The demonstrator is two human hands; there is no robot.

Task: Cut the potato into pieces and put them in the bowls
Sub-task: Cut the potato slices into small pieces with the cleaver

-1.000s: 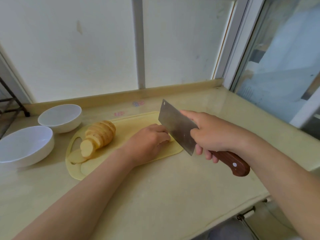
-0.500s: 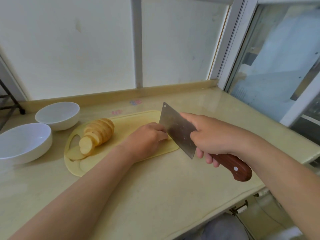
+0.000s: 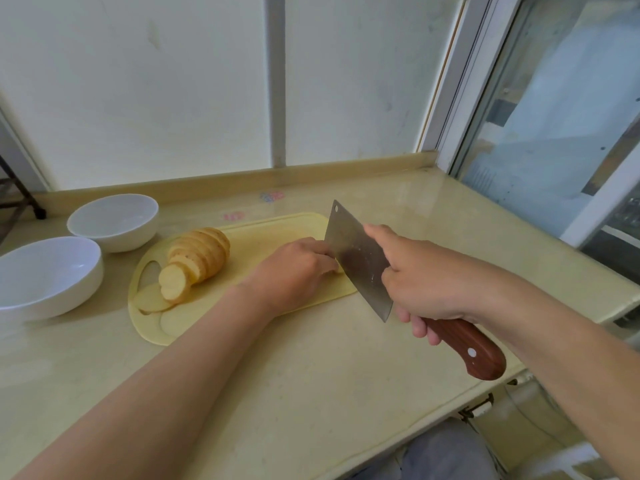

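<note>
A row of potato slices (image 3: pixel 197 259) leans together on the left half of the yellow cutting board (image 3: pixel 263 233), with one flat slice (image 3: pixel 152 299) lying near the board's handle hole. My left hand (image 3: pixel 294 271) sits curled on the board's right end, fingers bent over something small that is hidden beneath them. My right hand (image 3: pixel 426 282) grips the wooden handle of a cleaver (image 3: pixel 356 258), index finger stretched along the blade. The blade stands edge-down right beside my left knuckles. Two white bowls stand left of the board, the far bowl (image 3: pixel 114 221) and the near bowl (image 3: pixel 45 271); both look empty.
The beige counter (image 3: pixel 277 375) runs to a front edge at the lower right. A raised ledge and frosted window panels close off the back. A window frame stands at the right. A dark metal rack leg shows at the far left.
Both hands and the cleaver keep almost the same pose over the board's right end. The view has shifted slightly. The potato slices and bowls have not moved.
</note>
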